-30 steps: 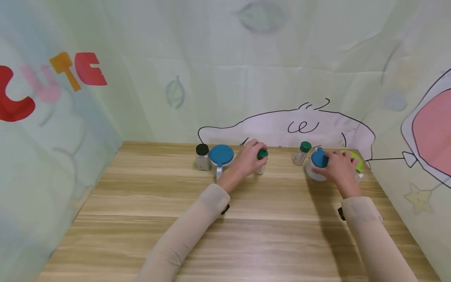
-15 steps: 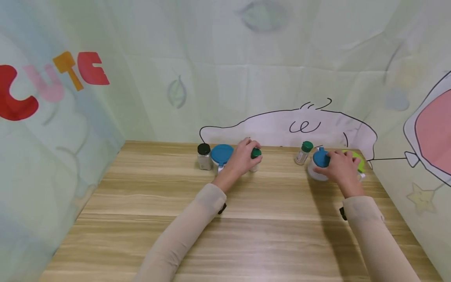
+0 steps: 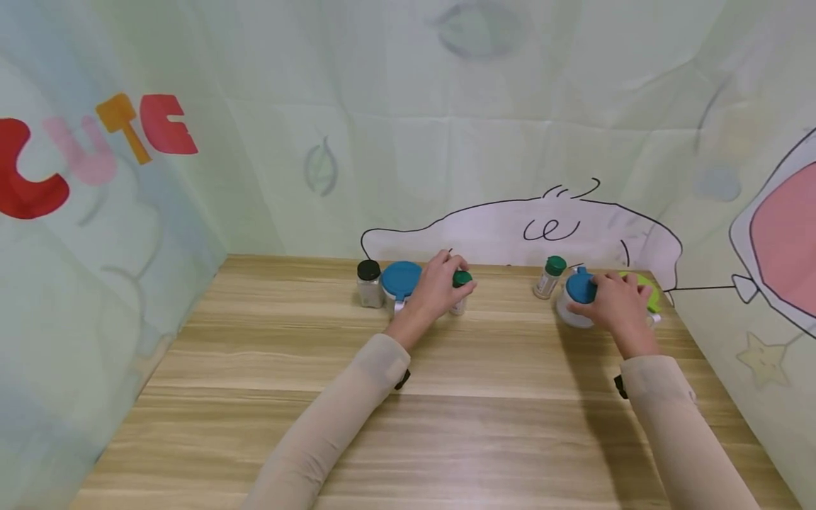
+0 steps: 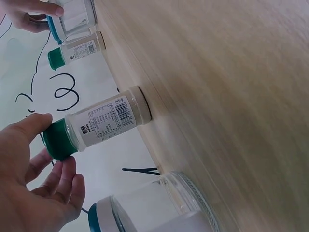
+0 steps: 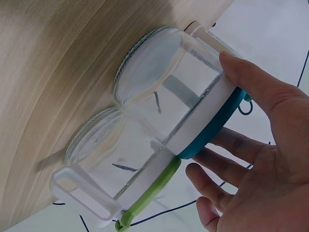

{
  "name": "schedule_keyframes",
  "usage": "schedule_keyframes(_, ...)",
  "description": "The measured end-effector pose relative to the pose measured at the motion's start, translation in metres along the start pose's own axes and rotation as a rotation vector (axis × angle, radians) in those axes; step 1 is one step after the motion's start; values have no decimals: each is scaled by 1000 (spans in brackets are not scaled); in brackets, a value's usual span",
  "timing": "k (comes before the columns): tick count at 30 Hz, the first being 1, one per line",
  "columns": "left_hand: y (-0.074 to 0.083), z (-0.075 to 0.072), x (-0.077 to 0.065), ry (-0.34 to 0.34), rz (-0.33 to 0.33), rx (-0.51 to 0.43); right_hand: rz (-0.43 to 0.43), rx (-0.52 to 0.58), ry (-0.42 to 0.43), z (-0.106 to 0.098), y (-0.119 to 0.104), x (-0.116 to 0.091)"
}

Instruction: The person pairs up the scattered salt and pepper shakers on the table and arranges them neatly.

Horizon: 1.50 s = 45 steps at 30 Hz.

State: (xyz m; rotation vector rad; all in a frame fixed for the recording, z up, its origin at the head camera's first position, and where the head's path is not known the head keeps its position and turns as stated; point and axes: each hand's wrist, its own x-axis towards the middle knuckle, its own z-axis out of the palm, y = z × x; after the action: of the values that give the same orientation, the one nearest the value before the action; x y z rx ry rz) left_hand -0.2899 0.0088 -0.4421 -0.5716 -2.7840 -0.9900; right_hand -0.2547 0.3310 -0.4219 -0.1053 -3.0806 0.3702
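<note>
My left hand (image 3: 438,285) pinches the green cap of a clear spice shaker (image 4: 104,121) between thumb and fingers. The shaker stands upright on the wooden table, its barcode label facing the left wrist camera. Close to its left is a wide glass jar with a blue lid (image 3: 401,279), partly covered by that hand. On the right side, my right hand (image 3: 615,308) holds another blue-lidded glass jar (image 5: 161,82) by its lid, thumb on one side and fingers on the other. Beside this jar sits a green-lidded jar (image 5: 108,154) with a white handle.
A square bottle with a black cap (image 3: 369,285) stands at the left end of the row. A second green-capped shaker (image 3: 548,278) stands just left of the right-hand jar. The row lies along the back edge of the table (image 3: 484,439), before a printed cloth wall (image 3: 395,163).
My left hand and the shaker have shifted left, nearer to the blue-lidded jar on that side. My right hand has kept its place on its jar.
</note>
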Motion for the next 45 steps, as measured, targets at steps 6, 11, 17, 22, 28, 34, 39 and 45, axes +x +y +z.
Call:
schedule_keyframes(6, -1, 1, -1, 6, -20, 4, 9, 5, -1, 1, -1, 0)
schedule_keyframes(11, -4, -1, -2, -8, 17, 15, 7, 5, -5, 0, -1, 0)
schedule_keyframes(17, -15, -8, -2, -45, 197, -34, 8, -2, -7, -2, -1, 0)
schedule_keyframes(22, -19, -11, -3, -90, 237, -58, 8, 4, -15, -3, -1, 1)
schedule_keyframes(28, -18, -11, -3, -105, 240, -55, 13, 6, -20, -3, -3, 1)
schedule_keyframes(34, -16, -11, -4, -109, 234, -47, 14, 6, -20, -2, -3, 1)
schedule_keyframes(39, -15, -11, -4, -102, 223, -47, 12, 5, -21, -2, -3, 1)
schedule_keyframes(45, -15, -10, -4, -97, 213, -55, 23, 8, -23, -2, -3, 1)
